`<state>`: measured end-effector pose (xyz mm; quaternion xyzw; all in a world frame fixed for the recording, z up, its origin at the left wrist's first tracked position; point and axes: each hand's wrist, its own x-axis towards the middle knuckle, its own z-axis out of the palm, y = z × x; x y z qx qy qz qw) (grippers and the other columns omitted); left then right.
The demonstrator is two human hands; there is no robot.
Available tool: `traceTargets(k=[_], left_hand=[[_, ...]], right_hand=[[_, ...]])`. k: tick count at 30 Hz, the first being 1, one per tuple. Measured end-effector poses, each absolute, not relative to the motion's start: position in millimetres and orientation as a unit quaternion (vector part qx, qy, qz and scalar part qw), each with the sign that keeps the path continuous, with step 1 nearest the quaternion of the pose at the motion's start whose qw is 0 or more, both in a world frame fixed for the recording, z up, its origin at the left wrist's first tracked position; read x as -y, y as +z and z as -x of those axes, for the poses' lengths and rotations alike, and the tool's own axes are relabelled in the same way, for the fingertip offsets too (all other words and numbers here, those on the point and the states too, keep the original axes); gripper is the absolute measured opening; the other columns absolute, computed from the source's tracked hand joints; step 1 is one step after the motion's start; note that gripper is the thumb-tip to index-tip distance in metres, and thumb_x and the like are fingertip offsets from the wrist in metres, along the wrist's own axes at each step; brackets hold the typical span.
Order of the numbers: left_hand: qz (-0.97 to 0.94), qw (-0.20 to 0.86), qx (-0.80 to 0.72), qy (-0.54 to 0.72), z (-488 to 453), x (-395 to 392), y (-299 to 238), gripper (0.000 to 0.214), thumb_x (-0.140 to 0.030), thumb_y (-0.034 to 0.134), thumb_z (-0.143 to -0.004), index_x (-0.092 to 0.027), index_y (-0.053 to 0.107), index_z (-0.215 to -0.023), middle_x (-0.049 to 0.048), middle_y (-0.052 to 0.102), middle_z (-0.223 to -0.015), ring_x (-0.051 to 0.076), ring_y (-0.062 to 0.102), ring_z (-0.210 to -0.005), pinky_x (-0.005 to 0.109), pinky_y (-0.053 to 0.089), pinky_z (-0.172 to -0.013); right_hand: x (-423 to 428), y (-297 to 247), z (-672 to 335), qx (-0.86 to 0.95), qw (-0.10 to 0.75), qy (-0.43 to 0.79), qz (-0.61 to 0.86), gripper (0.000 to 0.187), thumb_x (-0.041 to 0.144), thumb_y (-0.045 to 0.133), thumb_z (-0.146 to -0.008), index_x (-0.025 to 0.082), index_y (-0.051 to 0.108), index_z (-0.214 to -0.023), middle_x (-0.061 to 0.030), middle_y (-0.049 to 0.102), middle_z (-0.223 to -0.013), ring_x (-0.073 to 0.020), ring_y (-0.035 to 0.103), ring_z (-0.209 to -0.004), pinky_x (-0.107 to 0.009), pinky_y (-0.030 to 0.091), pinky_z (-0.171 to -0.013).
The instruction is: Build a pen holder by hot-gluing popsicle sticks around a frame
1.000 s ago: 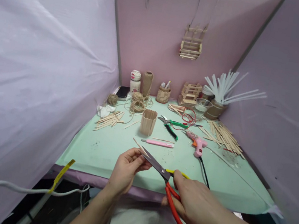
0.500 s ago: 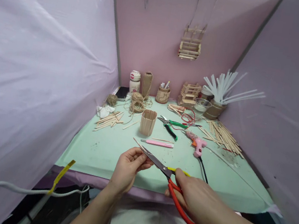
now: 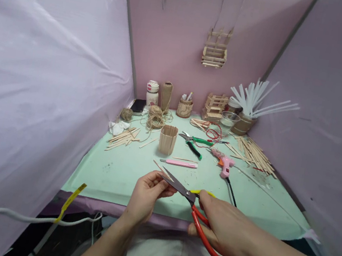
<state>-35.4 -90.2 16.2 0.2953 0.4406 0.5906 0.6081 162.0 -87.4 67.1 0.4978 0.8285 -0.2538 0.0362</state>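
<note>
My left hand (image 3: 146,196) pinches a thin wooden stick (image 3: 160,168) near the front edge of the green table (image 3: 117,171), the stick pointing up and to the left. My right hand (image 3: 223,228) grips the red and yellow handles of a pair of scissors (image 3: 193,204). The dark blades reach left to my left fingers and lie across the stick.
Further back stand a stick-built cup (image 3: 168,140), a pink utility knife (image 3: 178,163), green-handled pliers (image 3: 195,142), a pink glue gun (image 3: 222,162) with a black cord, piles of sticks (image 3: 254,155), twine (image 3: 155,117) and jars. Purple cloth walls close in on three sides.
The scissors and both hands have shifted slightly lower and nearer me. The blades have closed further onto the stick held by my left hand.
</note>
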Motion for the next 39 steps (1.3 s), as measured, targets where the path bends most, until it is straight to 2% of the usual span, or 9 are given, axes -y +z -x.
traceTargets(k=[14, 18, 25, 33, 39], left_hand=[[-0.3, 0.621, -0.435, 0.579, 33, 93, 10, 0.033, -0.035, 0.082, -0.061, -0.011, 0.065, -0.075, 0.0035, 0.067, -0.065, 0.012, 0.064, -0.059, 0.022, 0.055, -0.06], [-0.295, 0.624, -0.43, 0.581, 31, 93, 15, 0.032, -0.034, 0.083, -0.059, -0.011, 0.066, -0.074, 0.0027, 0.067, -0.066, 0.011, 0.064, -0.059, 0.02, 0.055, -0.058], [-0.284, 0.631, -0.429, 0.58, 29, 94, 21, 0.032, -0.033, 0.084, -0.058, -0.011, 0.067, -0.074, 0.0031, 0.068, -0.068, 0.011, 0.064, -0.059, 0.018, 0.054, -0.056], [-0.28, 0.63, -0.431, 0.582, 28, 92, 22, 0.034, -0.032, 0.085, -0.057, -0.01, 0.067, -0.075, 0.0034, 0.068, -0.066, 0.01, 0.065, -0.058, 0.017, 0.054, -0.057], [-0.283, 0.642, -0.439, 0.561, 31, 90, 20, 0.035, -0.032, 0.083, -0.059, -0.01, 0.062, -0.075, 0.0046, 0.069, -0.065, 0.01, 0.065, -0.058, 0.016, 0.054, -0.059]], right_hand=[[94, 70, -156, -0.827, 0.088, -0.198, -0.519, 0.05, 0.069, 0.051, -0.077, 0.02, 0.049, -0.086, -0.0096, 0.066, -0.078, -0.0328, 0.065, -0.075, -0.03, 0.031, -0.055], [97, 71, -156, -0.817, 0.082, -0.211, -0.53, 0.046, 0.067, 0.05, -0.079, 0.021, 0.047, -0.083, -0.009, 0.067, -0.077, -0.0314, 0.066, -0.073, -0.03, 0.03, -0.054], [99, 71, -154, -0.812, 0.09, -0.199, -0.541, 0.029, 0.049, 0.047, -0.087, 0.02, 0.047, -0.084, -0.0116, 0.07, -0.079, -0.0305, 0.067, -0.071, -0.031, 0.033, -0.055], [98, 65, -154, -0.806, 0.076, -0.203, -0.551, 0.023, 0.042, 0.044, -0.091, 0.02, 0.049, -0.086, -0.0136, 0.072, -0.087, -0.0291, 0.068, -0.074, -0.032, 0.04, -0.058], [94, 61, -158, -0.812, 0.055, -0.188, -0.549, 0.029, 0.047, 0.044, -0.091, 0.021, 0.05, -0.084, -0.0105, 0.072, -0.082, -0.0256, 0.069, -0.074, -0.029, 0.041, -0.06]])
